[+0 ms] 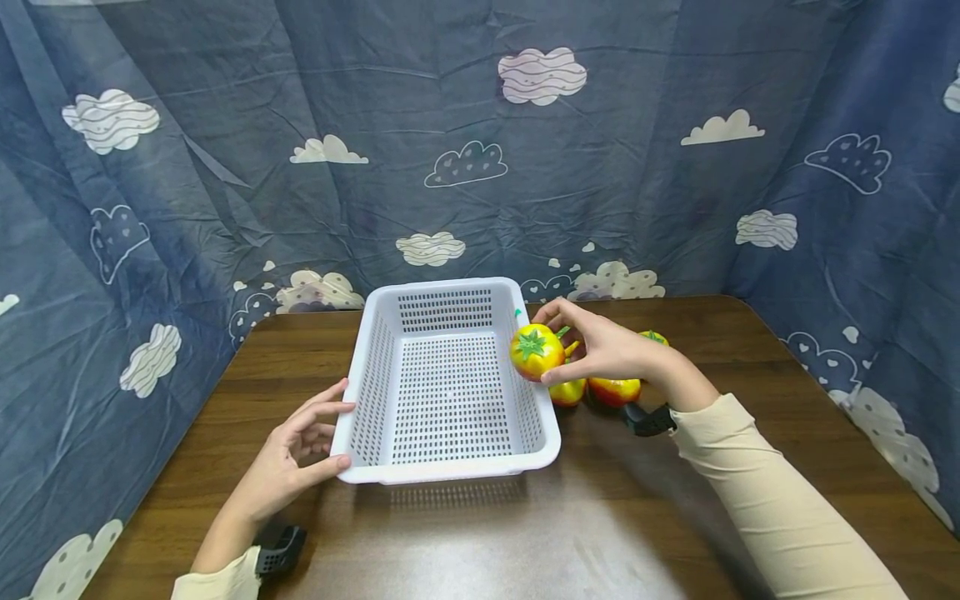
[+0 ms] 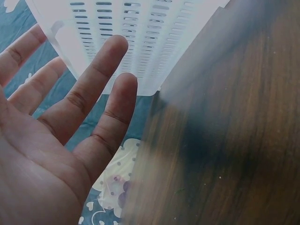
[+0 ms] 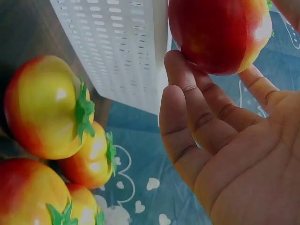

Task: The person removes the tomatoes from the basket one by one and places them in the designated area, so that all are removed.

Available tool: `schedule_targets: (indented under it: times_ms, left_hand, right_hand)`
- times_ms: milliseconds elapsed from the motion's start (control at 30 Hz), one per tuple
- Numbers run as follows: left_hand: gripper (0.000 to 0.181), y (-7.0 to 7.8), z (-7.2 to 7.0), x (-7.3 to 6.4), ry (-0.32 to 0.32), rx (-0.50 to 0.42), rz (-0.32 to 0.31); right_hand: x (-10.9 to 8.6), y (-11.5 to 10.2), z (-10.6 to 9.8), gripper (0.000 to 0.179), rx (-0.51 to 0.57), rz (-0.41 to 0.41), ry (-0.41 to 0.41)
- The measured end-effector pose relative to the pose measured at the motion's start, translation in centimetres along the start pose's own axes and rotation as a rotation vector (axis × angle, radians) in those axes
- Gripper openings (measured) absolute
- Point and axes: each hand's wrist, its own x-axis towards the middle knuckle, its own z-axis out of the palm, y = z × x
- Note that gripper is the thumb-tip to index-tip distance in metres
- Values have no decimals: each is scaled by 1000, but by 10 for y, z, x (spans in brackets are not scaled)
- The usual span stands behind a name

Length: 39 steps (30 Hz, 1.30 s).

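Note:
In the head view, a white plastic basket with slotted walls sits on the table. My right hand grips a red and yellow tomato, its green calyx facing up, at the basket's right rim. The right wrist view shows the red side of that tomato above the fingertips. My left hand is at the basket's left side, its thumb and fingertips on the rim near the front corner. In the left wrist view its fingers are extended and fairly straight beside the slotted wall.
Several more tomatoes lie right of the basket, partly hidden under my right hand in the head view. The brown wooden table reaches back to a blue curtain printed with clouds, which also hangs along both sides.

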Motion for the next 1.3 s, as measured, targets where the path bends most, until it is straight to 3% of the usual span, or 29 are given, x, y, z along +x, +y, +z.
schedule_targets:
  times_ms: [1300]
  left_hand:
    - [61,0,0,1,-12,-21,8]
  right_hand:
    - [-58,43,-27,72,21,93,136]
